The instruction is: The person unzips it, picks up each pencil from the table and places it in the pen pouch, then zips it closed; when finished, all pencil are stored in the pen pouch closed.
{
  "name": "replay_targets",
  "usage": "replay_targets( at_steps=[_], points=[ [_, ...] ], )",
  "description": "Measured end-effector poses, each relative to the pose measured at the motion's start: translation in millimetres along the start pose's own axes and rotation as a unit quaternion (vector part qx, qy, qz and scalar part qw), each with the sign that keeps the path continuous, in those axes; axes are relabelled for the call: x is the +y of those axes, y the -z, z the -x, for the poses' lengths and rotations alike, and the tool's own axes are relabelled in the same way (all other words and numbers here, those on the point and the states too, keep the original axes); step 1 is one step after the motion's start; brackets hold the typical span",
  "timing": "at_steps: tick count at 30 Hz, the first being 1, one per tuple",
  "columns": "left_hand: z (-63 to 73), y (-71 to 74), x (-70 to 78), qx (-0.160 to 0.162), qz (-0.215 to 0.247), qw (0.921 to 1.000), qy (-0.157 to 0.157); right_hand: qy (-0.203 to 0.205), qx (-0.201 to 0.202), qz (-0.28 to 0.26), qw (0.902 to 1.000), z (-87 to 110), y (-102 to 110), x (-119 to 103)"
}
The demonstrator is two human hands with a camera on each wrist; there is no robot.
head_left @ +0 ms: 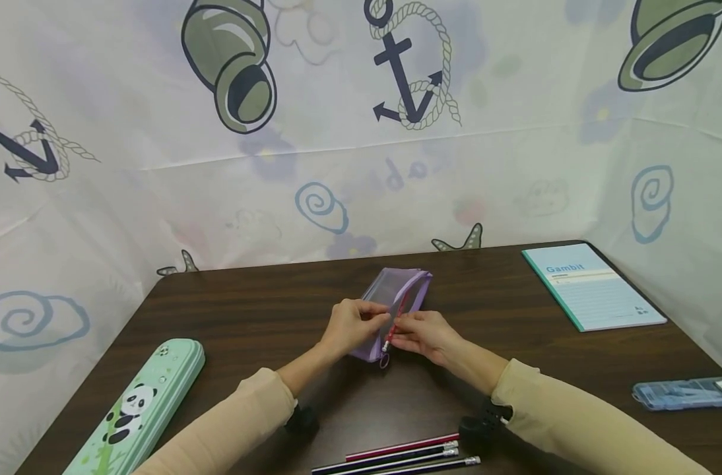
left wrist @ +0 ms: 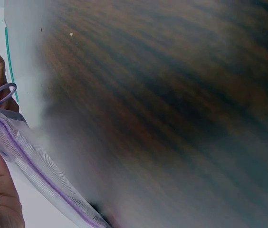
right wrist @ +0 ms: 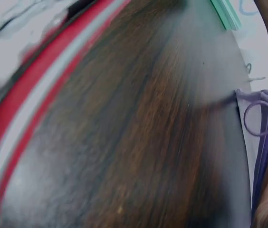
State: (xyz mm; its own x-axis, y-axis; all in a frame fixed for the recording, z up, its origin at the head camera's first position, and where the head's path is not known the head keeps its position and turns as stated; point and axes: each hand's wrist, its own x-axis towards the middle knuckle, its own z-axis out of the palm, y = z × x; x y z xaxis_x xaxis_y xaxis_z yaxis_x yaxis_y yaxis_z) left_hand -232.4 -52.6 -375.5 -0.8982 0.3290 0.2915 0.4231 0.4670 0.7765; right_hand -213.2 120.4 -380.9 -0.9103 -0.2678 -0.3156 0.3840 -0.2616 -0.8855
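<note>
A purple mesh pencil pouch (head_left: 391,280) lies at the middle of the table, its zip side toward the right and a ring-shaped pull (right wrist: 259,118) at its near end. The left hand (head_left: 350,326) pinches the left side of its opening with thumb and fingers. At the opening, the right hand (head_left: 429,336) pinches a red pencil (head_left: 389,338) with a silver-banded end toward me; its far part lies within the pouch. In the left wrist view, the left thumb (left wrist: 3,178) presses against the mesh. The pencil is hidden in both wrist views.
Several striped pencils (head_left: 396,455) lie at the near edge, between the forearms. A green panda pencil case (head_left: 159,389) lies on the left. Over on the right are a light-blue notebook (head_left: 598,287) and a blue translucent box (head_left: 684,394). A printed curtain (head_left: 361,165) surrounds the table.
</note>
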Motion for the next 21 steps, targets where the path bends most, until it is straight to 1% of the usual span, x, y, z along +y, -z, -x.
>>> replay_targets(
  at_steps=[4,9,14,16,21],
  points=[
    [0.2,0.7,1.6,-0.001,-0.003,1.0000,0.000,-0.005,0.020,0.007,0.9998,-2.1,-3.8,-0.9],
    [1.2,2.4,2.5,-0.008,-0.003,0.9999,0.011,-0.008,0.034,0.029,0.9990,-5.1,-6.2,-0.6],
    [1.8,3.6,3.8,-0.023,0.023,0.9989,0.034,-0.008,0.029,0.057,0.9979,-8.3,-8.8,-1.6],
    [1.8,3.6,4.6,-0.028,0.039,0.9977,0.048,-0.012,0.026,0.068,0.9973,-9.8,-9.6,-2.7],
    [2.0,3.7,5.1,-0.029,0.058,0.9957,0.066,-0.025,0.021,0.092,0.9952,-12.4,-10.2,-4.0]
  ],
)
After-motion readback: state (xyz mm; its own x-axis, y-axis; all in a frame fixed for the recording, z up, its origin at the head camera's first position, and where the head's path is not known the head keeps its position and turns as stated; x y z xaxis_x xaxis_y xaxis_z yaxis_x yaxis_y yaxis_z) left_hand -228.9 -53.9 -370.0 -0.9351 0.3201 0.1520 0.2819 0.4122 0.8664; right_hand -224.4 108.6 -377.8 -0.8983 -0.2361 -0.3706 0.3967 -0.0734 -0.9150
